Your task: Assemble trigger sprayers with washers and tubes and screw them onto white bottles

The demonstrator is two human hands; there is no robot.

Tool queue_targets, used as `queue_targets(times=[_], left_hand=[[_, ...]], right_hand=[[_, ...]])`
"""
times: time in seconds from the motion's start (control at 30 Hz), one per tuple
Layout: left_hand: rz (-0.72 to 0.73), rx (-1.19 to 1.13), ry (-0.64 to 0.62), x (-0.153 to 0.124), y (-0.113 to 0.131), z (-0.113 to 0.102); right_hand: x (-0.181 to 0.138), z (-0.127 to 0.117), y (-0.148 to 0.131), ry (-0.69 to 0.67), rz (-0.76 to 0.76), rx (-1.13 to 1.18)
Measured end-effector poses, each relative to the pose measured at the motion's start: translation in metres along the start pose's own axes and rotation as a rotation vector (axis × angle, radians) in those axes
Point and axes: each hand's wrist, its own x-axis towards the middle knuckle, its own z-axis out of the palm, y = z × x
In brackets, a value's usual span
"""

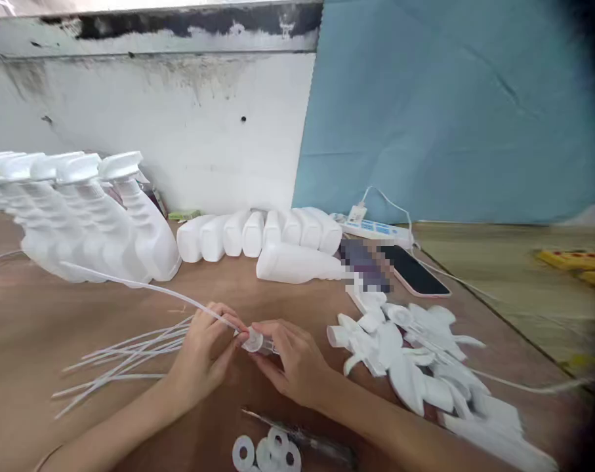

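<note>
Near the middle of the table, my left hand pinches a long thin white tube close to its right end. That tube arcs up and away to the left, toward the bottles. My right hand holds a small translucent plastic spray-pump part between thumb and fingers. The tube end meets this part, or lies right against it; how far it goes in is hidden by my fingers. Beneath and left of my left hand lie several loose white tubes.
White spray bottles with trigger heads stand at left; bottles without heads lie by the wall. White trigger parts are heaped at right, near a phone and power strip. Washers and a screwdriver-like tool lie in front.
</note>
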Motion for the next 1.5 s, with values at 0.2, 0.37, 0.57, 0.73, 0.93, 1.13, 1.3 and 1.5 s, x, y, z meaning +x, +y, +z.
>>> queue_targets(times=[0.2,0.37,0.57,0.73,0.93,1.13,1.3,1.5], left_hand=[[0.105,0.225,0.023,0.002,0.006,-0.005],[0.199,0.332,0.063,0.004,0.008,-0.002],[0.240,0.391,0.084,0.000,0.008,-0.001],[0.244,0.421,0.069,0.001,0.009,0.001],[0.304,0.482,0.084,0.007,0.006,0.003],[0.310,0.513,0.049,0.013,0.009,0.000],[0.407,0.559,-0.042,0.027,0.012,-0.007],[0.406,0.630,-0.182,0.039,0.012,-0.009]], right_hand=[[-0.005,0.004,0.003,-0.020,0.012,-0.011],[-0.006,0.004,0.005,0.005,0.006,-0.006],[-0.005,0.005,0.003,0.022,0.002,-0.013],[-0.004,0.004,0.003,0.025,0.023,-0.009],[-0.005,0.004,0.004,0.044,0.068,-0.010],[-0.006,0.007,0.006,0.054,0.076,-0.021],[-0.005,0.006,0.005,0.047,0.069,-0.018],[-0.003,0.004,0.004,0.043,0.114,-0.008]])
